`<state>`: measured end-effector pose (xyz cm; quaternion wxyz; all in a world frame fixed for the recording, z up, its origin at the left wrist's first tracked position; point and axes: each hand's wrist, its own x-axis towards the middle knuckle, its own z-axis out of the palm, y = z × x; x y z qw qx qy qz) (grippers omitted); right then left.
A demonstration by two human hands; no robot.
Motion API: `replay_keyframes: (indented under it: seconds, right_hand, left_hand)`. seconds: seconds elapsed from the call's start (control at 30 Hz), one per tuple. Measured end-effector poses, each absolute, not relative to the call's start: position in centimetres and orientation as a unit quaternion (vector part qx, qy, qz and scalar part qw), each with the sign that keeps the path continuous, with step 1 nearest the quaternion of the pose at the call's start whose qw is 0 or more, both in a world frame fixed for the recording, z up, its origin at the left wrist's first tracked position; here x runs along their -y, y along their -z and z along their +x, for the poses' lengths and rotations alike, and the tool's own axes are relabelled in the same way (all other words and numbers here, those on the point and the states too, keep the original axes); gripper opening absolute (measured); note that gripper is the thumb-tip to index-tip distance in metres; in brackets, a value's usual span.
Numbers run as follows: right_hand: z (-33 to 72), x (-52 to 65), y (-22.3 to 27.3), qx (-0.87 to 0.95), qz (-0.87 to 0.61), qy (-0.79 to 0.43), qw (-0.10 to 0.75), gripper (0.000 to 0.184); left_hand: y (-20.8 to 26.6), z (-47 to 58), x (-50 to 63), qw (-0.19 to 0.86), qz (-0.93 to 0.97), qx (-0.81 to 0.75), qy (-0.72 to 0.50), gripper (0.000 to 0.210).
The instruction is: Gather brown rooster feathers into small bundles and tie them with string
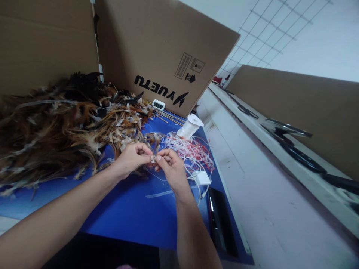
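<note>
My left hand (137, 158) and my right hand (172, 166) meet over the blue tabletop (126, 209), fingertips almost touching. Both are closed in a pinch around a small, pale feather base (153, 159); its fine detail is too small to make out. Just beyond the fingertips shows a fluffy brown-grey feather tuft (154, 139). To the left lies a large heap of brown, black and cream feathers (92, 127). On the right, close to my right hand, is a tangle of white and red strings (193, 151), with a white spool (190, 126) standing behind it.
A printed cardboard box (165, 48) stands behind the table. Thin sticks (171, 117) and a small white digital display (158, 105) lie before it. A white adapter with cable (202, 178) and a dark glossy device (223, 220) are at right. Scissors (248, 111) lie on the ledge.
</note>
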<state>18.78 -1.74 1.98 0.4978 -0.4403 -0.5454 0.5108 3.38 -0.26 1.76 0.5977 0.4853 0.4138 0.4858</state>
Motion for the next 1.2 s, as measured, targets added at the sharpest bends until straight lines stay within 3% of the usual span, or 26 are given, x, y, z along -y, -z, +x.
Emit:
replay_keyframes:
  seconds: [0.33,0.63,0.8,1.2]
  right_hand:
    - [18.74,1.80,-2.01,0.541,-0.448,-0.508,0.498,0.013]
    - [18.79,1.81,-1.96,0.582,-0.430,-0.484,0.492,0.017]
    - [18.81,1.86,-1.89,0.608,-0.435,-0.455,0.484,0.004]
    - [18.92,1.97,-2.15,0.618,-0.429,-0.459,0.473,0.002]
  left_hand:
    - [-1.53,3.20,0.17,0.637,0.475,-0.386,-0.469,0.015]
    - [-1.84,3.27,0.25,0.606,0.494,-0.412,-0.467,0.013]
    - [-1.97,3.30,0.28,0.609,0.489,-0.421,-0.461,0.011]
    - [-2.00,3.27,0.07,0.695,0.403,-0.388,-0.452,0.018]
